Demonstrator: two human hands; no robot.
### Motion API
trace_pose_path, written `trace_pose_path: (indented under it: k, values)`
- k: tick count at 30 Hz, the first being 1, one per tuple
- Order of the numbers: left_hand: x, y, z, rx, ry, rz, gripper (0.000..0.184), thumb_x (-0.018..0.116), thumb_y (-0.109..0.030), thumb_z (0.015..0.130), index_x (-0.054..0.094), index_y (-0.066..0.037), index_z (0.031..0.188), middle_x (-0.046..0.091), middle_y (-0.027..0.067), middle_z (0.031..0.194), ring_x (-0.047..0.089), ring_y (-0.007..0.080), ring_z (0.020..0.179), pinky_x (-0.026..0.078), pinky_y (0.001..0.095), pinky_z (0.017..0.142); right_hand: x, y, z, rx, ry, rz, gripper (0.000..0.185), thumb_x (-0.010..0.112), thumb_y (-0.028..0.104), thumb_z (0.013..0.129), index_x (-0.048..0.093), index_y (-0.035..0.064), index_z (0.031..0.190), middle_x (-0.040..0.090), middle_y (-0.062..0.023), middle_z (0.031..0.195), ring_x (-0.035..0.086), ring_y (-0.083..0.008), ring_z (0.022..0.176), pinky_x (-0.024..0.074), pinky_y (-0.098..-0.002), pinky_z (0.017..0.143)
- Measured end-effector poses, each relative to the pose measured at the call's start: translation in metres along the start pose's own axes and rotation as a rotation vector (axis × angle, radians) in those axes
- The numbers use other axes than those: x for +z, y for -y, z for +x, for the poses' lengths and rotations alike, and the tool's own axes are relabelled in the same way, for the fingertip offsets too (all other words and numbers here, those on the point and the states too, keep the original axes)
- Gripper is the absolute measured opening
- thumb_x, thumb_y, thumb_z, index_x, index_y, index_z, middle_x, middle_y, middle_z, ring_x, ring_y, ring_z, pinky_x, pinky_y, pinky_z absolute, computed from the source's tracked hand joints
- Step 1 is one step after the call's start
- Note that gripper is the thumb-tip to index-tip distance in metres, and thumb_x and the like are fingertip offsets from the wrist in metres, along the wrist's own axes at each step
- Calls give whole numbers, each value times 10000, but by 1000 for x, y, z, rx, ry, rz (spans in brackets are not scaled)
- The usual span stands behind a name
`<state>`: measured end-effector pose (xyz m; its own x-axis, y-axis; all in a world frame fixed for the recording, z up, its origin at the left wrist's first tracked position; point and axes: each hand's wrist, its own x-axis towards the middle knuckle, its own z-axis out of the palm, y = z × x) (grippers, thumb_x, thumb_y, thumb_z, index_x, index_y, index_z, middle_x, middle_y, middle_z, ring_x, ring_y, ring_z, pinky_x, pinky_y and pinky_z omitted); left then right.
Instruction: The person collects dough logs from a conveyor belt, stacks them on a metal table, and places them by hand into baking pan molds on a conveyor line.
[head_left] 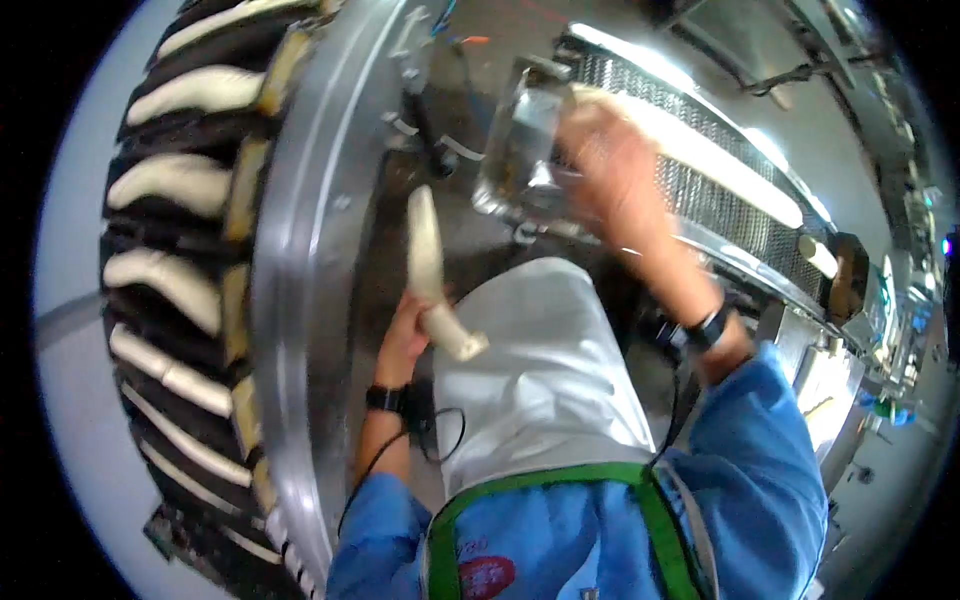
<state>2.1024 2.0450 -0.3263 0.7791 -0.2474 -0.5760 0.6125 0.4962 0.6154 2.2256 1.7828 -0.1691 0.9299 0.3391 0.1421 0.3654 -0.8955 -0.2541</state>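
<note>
A long pale strip of dough (425,245) is in my left hand (405,325), whose fingers are wrapped round its lower part. Its upper end sticks up in front of me and its lower end bends toward my white apron. My right hand (610,165), smeared by motion, is over the near end of a mesh conveyor (690,190). On that belt a long pale dough roll (715,160) runs away from the hand. Whether my right fingers grip the roll's near end I cannot make out.
To the left, a row of black trough-like holders (180,235) carries several curved dough strips (165,185) beside a steel rail (310,230). A metal box-like end piece (520,150) sits at the conveyor's near end. A shorter dough piece (818,256) lies at its far end.
</note>
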Motion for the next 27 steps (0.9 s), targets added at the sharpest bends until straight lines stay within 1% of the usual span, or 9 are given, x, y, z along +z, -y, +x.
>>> trace_pose_path:
  k: [2,6,7,8,12,20,22,25,27]
  values:
    - [18,-26,-4,-68,143,76,564,484,-30,684,290,-91,1211,506,120,1014,522,233,866,407,354,793,-6,-57,6,128,27,-172,705,631,100,592,311,184,1215,423,-137,1116,399,-315,1049,298,-458,874]
    - [35,-70,-29,-20,288,267,615,526,-100,629,301,-49,1199,493,108,1038,521,204,888,411,331,783,-25,-75,19,151,149,115,502,625,115,625,430,33,1081,527,-146,950,510,-264,889,402,-349,758]
    - [37,-80,-37,-6,373,355,636,527,-105,618,293,-37,1205,487,107,1051,516,197,905,405,328,794,-34,-70,10,228,1,371,389,604,131,661,458,-32,982,536,-127,788,522,-197,787,414,-283,690]
    - [40,-85,-41,-5,390,367,636,527,-105,618,293,-37,1205,487,107,1051,516,197,905,405,328,794,-48,-67,-4,208,-198,452,340,612,203,668,455,18,905,546,-138,779,538,-232,728,422,-349,638]
    - [87,-105,-65,102,563,444,656,523,-100,610,278,-36,1216,474,107,1080,487,205,970,375,339,843,-157,-48,-106,547,-638,920,305,522,151,741,436,15,999,480,-62,874,473,-148,817,406,-280,707]
    - [226,-103,-96,-61,737,435,695,536,-57,569,269,-66,1211,398,112,1143,423,224,1049,351,376,893,-272,-102,-358,786,-1607,1057,228,509,130,757,470,32,960,489,-97,886,491,-216,803,420,-328,706]
    - [255,-90,-95,-103,817,448,688,527,-50,571,269,-64,1209,396,110,1144,416,226,1057,344,374,901,-268,-141,-445,836,-1564,1106,311,550,165,760,439,15,1009,498,-87,885,486,-198,805,422,-338,706]
    - [297,-64,-95,-62,945,480,708,571,-96,588,243,-63,1214,356,173,1191,371,337,1113,302,428,938,-257,-169,-524,1326,-1558,770,330,570,244,743,529,-13,946,526,-65,709,506,-172,625,425,-277,592]
    - [323,-46,-102,-55,973,519,641,544,-49,623,272,-71,1202,393,127,1153,404,245,1080,323,382,920,-220,-196,-581,1540,-968,63,313,544,237,748,555,-14,936,576,-76,752,534,-157,698,422,-244,622]
